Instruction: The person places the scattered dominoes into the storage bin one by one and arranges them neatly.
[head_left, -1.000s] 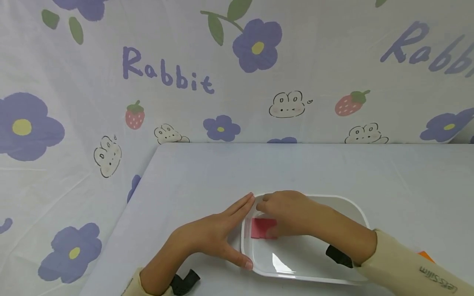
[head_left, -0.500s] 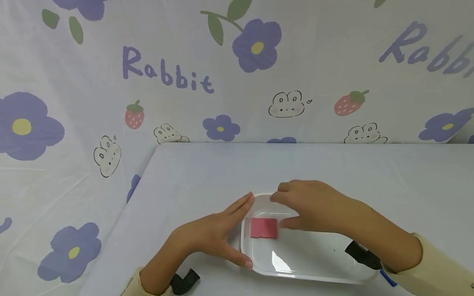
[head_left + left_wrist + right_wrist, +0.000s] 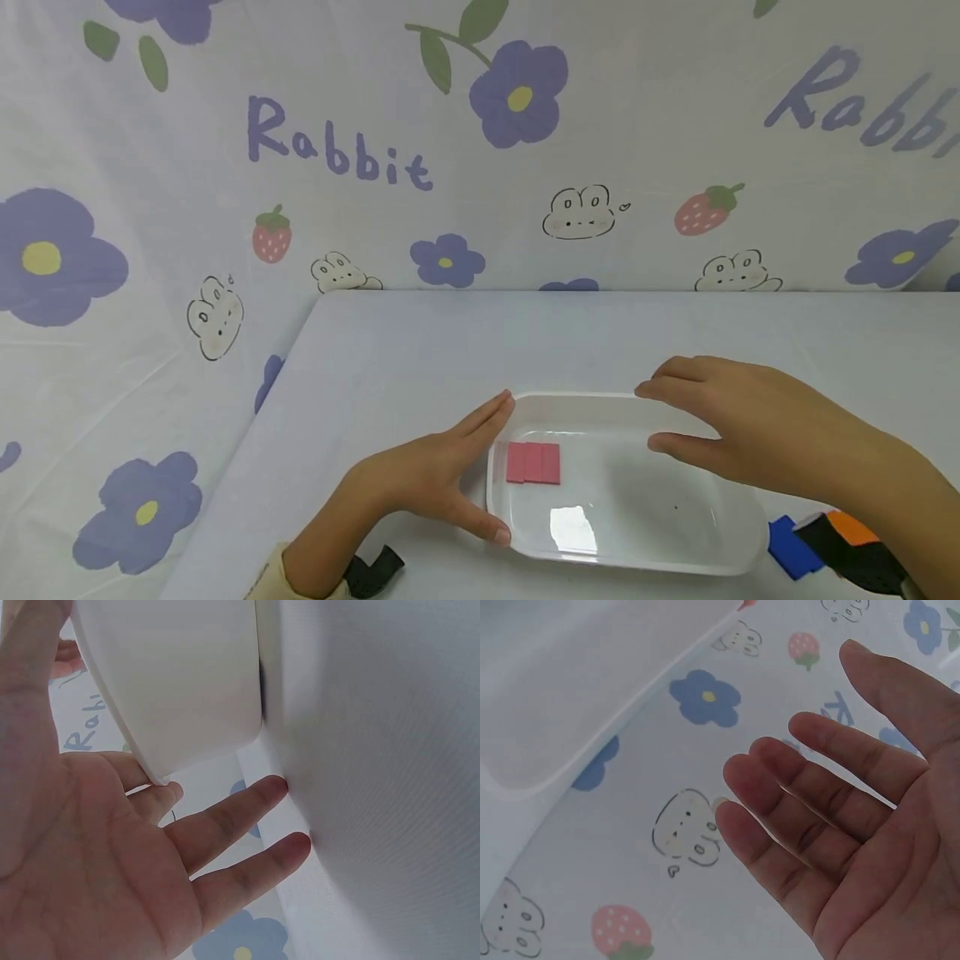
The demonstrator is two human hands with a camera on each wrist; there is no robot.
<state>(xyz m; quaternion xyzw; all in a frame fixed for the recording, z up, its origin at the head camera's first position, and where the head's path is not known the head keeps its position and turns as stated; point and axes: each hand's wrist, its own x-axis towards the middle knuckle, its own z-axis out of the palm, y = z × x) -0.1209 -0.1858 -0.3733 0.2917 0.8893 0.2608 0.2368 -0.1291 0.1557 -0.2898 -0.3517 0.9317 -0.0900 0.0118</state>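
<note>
A white rectangular tray (image 3: 622,564) stands on the white table, and several flat pink pieces (image 3: 534,463) lie side by side against its left inner wall. My left hand (image 3: 431,479) rests along the tray's left end with thumb and fingers spread. In the left wrist view, fingers of that hand (image 3: 202,832) touch the tray's rim (image 3: 120,727) and others reach down to the table. Above the tray's right part hovers my right hand (image 3: 742,412), its palm bare in the right wrist view (image 3: 855,817) and its fingers loosely bent.
To the right of the tray lie a blue piece (image 3: 793,547) and an orange piece (image 3: 851,528), partly covered by the black wrist strap (image 3: 855,558). A patterned cloth (image 3: 480,167) with flowers, strawberries and rabbits hangs behind the table.
My right hand has let go of the pink pieces and moved right and up, away from them, exposing the blue and orange pieces. The left hand has stayed at the tray's end.
</note>
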